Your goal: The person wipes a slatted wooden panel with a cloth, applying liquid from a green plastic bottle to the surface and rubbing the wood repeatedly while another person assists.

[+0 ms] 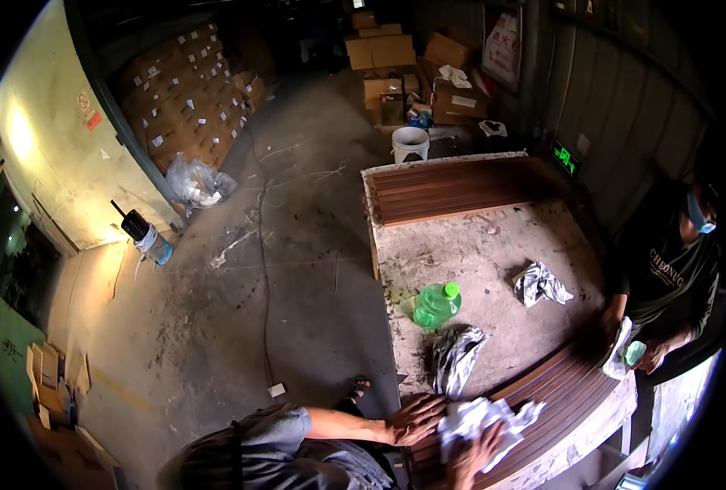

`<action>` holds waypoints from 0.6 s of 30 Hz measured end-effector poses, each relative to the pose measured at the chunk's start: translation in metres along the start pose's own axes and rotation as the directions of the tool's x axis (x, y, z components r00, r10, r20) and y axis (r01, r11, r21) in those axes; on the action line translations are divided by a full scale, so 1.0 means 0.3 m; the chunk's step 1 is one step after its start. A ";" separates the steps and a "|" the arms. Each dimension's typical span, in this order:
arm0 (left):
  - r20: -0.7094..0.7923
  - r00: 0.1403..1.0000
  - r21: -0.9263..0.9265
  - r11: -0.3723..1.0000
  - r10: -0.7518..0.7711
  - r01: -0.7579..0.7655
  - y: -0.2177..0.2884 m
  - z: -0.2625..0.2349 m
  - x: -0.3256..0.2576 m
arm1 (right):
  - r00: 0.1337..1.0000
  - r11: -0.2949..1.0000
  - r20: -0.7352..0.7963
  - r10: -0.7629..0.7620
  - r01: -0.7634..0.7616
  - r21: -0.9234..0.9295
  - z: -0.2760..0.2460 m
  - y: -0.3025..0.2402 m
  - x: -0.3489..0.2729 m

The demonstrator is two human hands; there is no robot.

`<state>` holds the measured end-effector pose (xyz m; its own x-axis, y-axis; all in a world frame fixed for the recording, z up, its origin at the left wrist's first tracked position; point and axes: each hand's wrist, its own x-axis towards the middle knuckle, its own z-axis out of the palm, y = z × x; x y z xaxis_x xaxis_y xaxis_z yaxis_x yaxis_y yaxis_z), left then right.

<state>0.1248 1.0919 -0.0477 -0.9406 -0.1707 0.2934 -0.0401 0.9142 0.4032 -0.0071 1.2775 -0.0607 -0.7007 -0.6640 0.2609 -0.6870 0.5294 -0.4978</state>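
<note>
My left hand (416, 419) lies with its fingers stretched out on the near left end of a dark reddish-brown slatted wood panel (555, 377). Beside it, my right hand (479, 451) grips a crumpled white cloth (466, 418) against the slats. Just beyond the cloth lies a grey-and-white striped rag (457, 359). A green-tinted clear plastic bottle (437, 307) with a bright green cap stands behind that rag. Farther right is another crumpled striped rag (540, 283).
The paint-stained worktable (461, 245) bears a second slatted panel (461, 189) at its far end. At the right, a co-worker (665, 269) holds a white cloth (619, 351) and a pale green object. A white bucket (410, 144) and cardboard boxes (379, 53) stand beyond. A cable (262, 245) crosses the floor.
</note>
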 end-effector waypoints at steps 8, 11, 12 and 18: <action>0.000 0.999 -0.055 0.997 0.051 -0.051 -0.009 0.023 -0.012 | 0.987 0.893 -0.157 0.012 -0.082 -0.443 0.022 0.229 0.386; -0.062 0.991 -0.322 0.938 0.114 -0.128 -0.053 -0.064 -0.042 | 0.998 0.921 -0.057 0.005 -0.027 -0.390 0.011 0.143 0.228; -0.039 0.969 -0.046 0.969 0.242 -0.244 -0.092 -0.130 -0.081 | 0.998 0.921 -0.042 0.039 -0.052 -0.386 0.002 0.117 0.188; 0.759 0.492 0.101 0.824 -0.426 0.558 -0.240 -0.605 -0.555 | 0.997 0.944 -0.053 0.057 -0.071 -0.322 -0.050 0.045 0.148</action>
<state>0.3456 0.9878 0.0316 -0.7014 -0.1945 -0.6857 -0.5920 0.6947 0.4086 -0.0504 1.2630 -0.0435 -0.7478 -0.6039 0.2758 -0.6609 0.7169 -0.2221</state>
